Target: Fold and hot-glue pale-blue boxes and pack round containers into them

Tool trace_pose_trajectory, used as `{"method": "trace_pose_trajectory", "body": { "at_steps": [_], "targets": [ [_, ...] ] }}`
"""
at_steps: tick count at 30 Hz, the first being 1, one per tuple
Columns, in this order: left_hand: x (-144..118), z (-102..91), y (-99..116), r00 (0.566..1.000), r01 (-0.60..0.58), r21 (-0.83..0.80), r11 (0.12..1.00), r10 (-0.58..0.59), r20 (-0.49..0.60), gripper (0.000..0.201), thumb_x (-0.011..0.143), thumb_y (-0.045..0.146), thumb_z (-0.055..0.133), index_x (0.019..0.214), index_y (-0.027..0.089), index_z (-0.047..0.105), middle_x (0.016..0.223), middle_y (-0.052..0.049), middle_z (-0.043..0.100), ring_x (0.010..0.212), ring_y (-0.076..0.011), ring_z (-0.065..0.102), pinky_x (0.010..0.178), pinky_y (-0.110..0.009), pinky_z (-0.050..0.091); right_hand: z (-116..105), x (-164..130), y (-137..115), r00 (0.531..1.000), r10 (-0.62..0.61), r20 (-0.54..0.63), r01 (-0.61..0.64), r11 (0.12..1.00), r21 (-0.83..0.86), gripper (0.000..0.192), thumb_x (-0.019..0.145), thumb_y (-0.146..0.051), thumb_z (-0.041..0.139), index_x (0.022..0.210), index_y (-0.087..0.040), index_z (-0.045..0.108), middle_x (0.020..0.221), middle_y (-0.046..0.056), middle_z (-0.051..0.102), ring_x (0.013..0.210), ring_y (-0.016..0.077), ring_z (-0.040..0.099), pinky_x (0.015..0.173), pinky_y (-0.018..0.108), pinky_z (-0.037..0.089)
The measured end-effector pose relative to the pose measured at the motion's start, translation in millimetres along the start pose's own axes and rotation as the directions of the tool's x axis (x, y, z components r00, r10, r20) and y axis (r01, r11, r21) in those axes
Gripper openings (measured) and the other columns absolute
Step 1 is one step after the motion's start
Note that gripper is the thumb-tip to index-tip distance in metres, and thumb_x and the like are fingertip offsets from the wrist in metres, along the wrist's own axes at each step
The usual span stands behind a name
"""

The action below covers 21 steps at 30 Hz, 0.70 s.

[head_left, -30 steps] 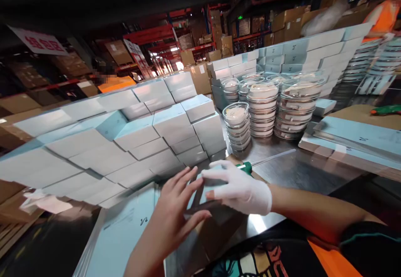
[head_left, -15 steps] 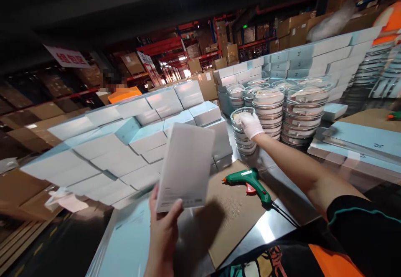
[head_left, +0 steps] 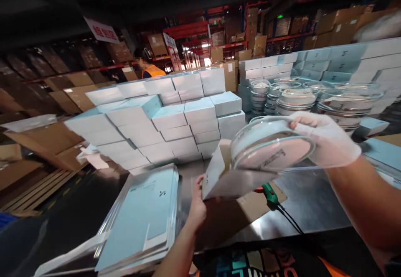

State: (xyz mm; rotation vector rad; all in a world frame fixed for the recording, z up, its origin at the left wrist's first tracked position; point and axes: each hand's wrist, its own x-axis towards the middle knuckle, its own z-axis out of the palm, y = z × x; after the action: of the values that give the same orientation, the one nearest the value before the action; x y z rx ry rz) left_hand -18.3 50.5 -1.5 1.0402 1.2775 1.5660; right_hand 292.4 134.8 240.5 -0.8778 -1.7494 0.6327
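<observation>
My left hand (head_left: pixel 198 204) grips a small white box (head_left: pixel 216 181) from below and the side, its near end open toward the right. In my right hand (head_left: pixel 328 141), which wears a white glove, is a round clear-rimmed container (head_left: pixel 272 153) with a pale disc and dark lettering on its face. The container is tilted and its left edge meets the box's open end; how far it sits inside is hard to see. Partly hidden under the box, a green glue gun (head_left: pixel 270 195) lies on a brown cardboard sheet (head_left: pixel 278 193).
Flat pale-blue cartons (head_left: pixel 134 218) lie stacked at the left. Behind them rises a wall of white-blue boxes (head_left: pixel 169 122). More round containers (head_left: pixel 297 97) stand stacked at the right. A person in an orange vest (head_left: pixel 153 71) is beyond the boxes.
My right hand has lifted a round container off its stack and brought it left to the box. The box has turned and now shows an open end. The view has swung left.
</observation>
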Motion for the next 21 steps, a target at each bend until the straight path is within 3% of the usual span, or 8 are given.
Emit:
{"method": "trace_pose_trajectory", "body": {
  "at_steps": [2, 4, 6, 9, 11, 14, 18, 21],
  "targets": [
    [-6.6, 6.2, -10.9, 0.998, -0.011, 0.07, 0.997, 0.006, 0.066, 0.084, 0.06, 0.03, 0.097, 0.134, 0.024, 0.058, 0.113, -0.009, 0.073, 0.094, -0.0278, 0.074, 0.078, -0.038, 0.062, 18.5, -18.9, -5.6, 0.968, -0.052, 0.246, 0.057, 0.998, -0.011, 0.036, 0.088, -0.061, 0.077, 0.088, -0.026, 0.08, 0.112, 0.01, 0.081, 0.115, 0.0357, 0.073, 0.11, 0.06, 0.055],
    [-13.3, 9.7, -22.6, 0.991, -0.048, 0.16, 0.986, 0.027, 0.134, 0.069, 0.061, 0.031, 0.096, 0.123, 0.021, 0.065, 0.106, -0.01, 0.075, 0.094, -0.0303, 0.074, 0.079, -0.041, 0.062, 35.4, -36.6, 1.8, 0.931, -0.119, 0.344, 0.143, 0.989, -0.046, 0.032, 0.088, -0.055, 0.081, 0.105, -0.027, 0.083, 0.143, 0.01, 0.072, 0.143, 0.0392, 0.059, 0.127, 0.062, 0.041],
    [-18.7, 9.3, -32.6, 0.989, -0.065, 0.229, 0.971, 0.032, 0.146, 0.064, 0.058, 0.029, 0.097, 0.116, 0.021, 0.069, 0.107, -0.011, 0.075, 0.102, -0.0346, 0.073, 0.086, -0.047, 0.062, 47.1, -56.0, 20.0, 0.946, -0.113, 0.305, 0.126, 0.992, -0.023, 0.052, 0.091, -0.059, 0.079, 0.133, -0.029, 0.075, 0.159, 0.01, 0.06, 0.153, 0.0384, 0.05, 0.131, 0.06, 0.036],
    [-23.5, 3.3, -40.2, 0.994, -0.05, 0.268, 0.962, 0.022, 0.104, 0.078, 0.05, 0.025, 0.101, 0.12, 0.02, 0.068, 0.117, -0.013, 0.074, 0.119, -0.0412, 0.068, 0.101, -0.055, 0.057, 59.4, -89.4, 57.3, 0.98, -0.05, 0.193, 0.029, 0.993, 0.112, 0.081, 0.095, -0.077, 0.064, 0.16, -0.031, 0.051, 0.17, 0.012, 0.047, 0.158, 0.0372, 0.045, 0.13, 0.057, 0.039],
    [-24.7, -0.6, -37.3, 0.991, -0.087, 0.24, 0.967, 0.06, 0.116, 0.088, 0.058, 0.034, 0.1, 0.135, 0.019, 0.062, 0.126, -0.016, 0.072, 0.122, -0.0407, 0.067, 0.104, -0.057, 0.056, 70.5, -111.7, 80.6, 0.986, -0.041, 0.159, 0.022, 0.993, 0.12, 0.085, 0.095, -0.077, 0.063, 0.163, -0.031, 0.045, 0.173, 0.014, 0.041, 0.16, 0.0371, 0.041, 0.131, 0.057, 0.037],
    [-22.6, -0.9, -18.8, 0.948, -0.316, 0.195, 0.929, 0.298, 0.115, 0.086, 0.079, 0.059, 0.086, 0.148, 0.018, 0.054, 0.139, -0.021, 0.066, 0.13, -0.0377, 0.065, 0.109, -0.057, 0.054, 95.8, -134.4, 101.1, 0.983, -0.05, 0.178, 0.033, 0.995, 0.095, 0.069, 0.098, -0.066, 0.067, 0.153, -0.026, 0.057, 0.173, 0.016, 0.041, 0.16, 0.0373, 0.039, 0.132, 0.057, 0.032],
    [-15.4, 10.4, 12.4, 0.842, -0.54, 0.266, 0.799, 0.515, 0.162, 0.066, 0.09, 0.081, 0.064, 0.111, 0.02, 0.077, 0.122, -0.016, 0.069, 0.122, -0.0342, 0.065, 0.108, -0.051, 0.054, 135.7, -133.2, 97.9, 0.968, 0.194, 0.157, -0.231, 0.937, 0.263, 0.063, 0.099, -0.069, 0.058, 0.138, -0.021, 0.066, 0.147, 0.017, 0.067, 0.136, 0.0373, 0.063, 0.114, 0.053, 0.054],
    [-13.7, 17.1, 15.1, 0.808, -0.571, 0.239, 0.786, 0.589, -0.008, 0.067, 0.091, 0.081, 0.061, 0.119, 0.021, 0.073, 0.125, -0.016, 0.066, 0.119, -0.0318, 0.066, 0.104, -0.047, 0.055, 157.0, -120.7, 88.1, 0.943, 0.331, -0.007, -0.321, 0.919, 0.231, 0.052, 0.093, -0.052, 0.066, 0.134, -0.021, 0.064, 0.132, 0.013, 0.073, 0.123, 0.0317, 0.068, 0.111, 0.048, 0.055]
  ]
}}
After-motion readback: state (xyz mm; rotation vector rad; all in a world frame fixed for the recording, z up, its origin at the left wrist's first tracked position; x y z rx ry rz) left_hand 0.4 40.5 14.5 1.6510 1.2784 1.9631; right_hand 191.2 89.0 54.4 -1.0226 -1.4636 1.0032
